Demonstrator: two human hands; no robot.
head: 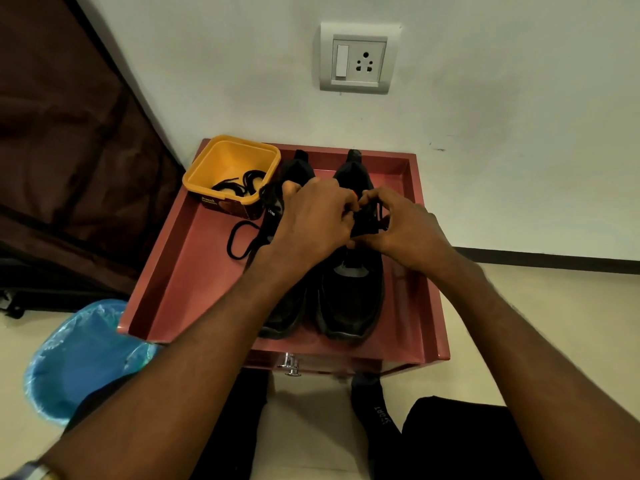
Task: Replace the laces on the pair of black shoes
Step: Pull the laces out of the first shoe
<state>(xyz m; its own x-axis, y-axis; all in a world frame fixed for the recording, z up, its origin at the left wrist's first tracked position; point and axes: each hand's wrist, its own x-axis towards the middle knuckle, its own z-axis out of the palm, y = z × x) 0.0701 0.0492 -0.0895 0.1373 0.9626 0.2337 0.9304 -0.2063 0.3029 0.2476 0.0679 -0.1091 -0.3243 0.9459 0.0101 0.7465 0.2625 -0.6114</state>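
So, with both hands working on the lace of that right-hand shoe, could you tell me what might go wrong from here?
Three risks, as judgements:
1. The left hand and right hand cover the eyelets of the right-hand shoe, so an eyelet could be missed.
2. A loose lace trails on the red tray from the left-hand shoe, under the left forearm; it could snag.
3. The laces in the yellow tub are also black, so old and new could be mixed up.

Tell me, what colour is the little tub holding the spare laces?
Yellow-orange tub, seen best in the head view.
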